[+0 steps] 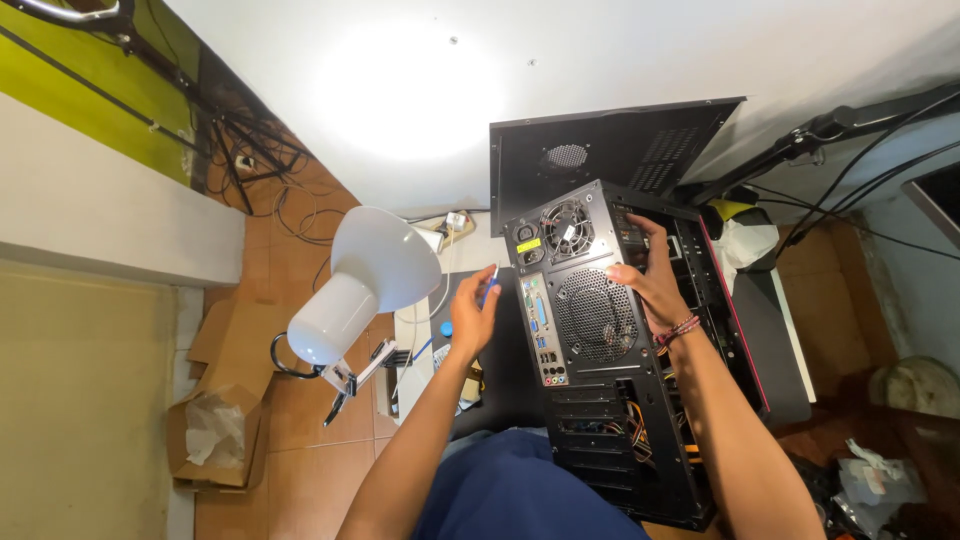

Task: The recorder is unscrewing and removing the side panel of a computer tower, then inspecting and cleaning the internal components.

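A black desktop computer case [600, 400] stands with its rear panel facing me, showing two round fans and a column of ports. Its side is open, with cables visible inside. My right hand [652, 288] rests on the top rear edge of the case, fingers curled over it near the large fan [596, 316]. To the left of the case, my left hand [472, 312] is shut on a small blue-handled screwdriver [489, 285], held just beside the port column without touching it.
A white desk lamp [355, 285] on a clamp stands to the left. The removed black side panel [600, 150] leans on the white wall behind the case. A cardboard box [215, 430] lies on the tiled floor, and tangled cables lie at far left and right.
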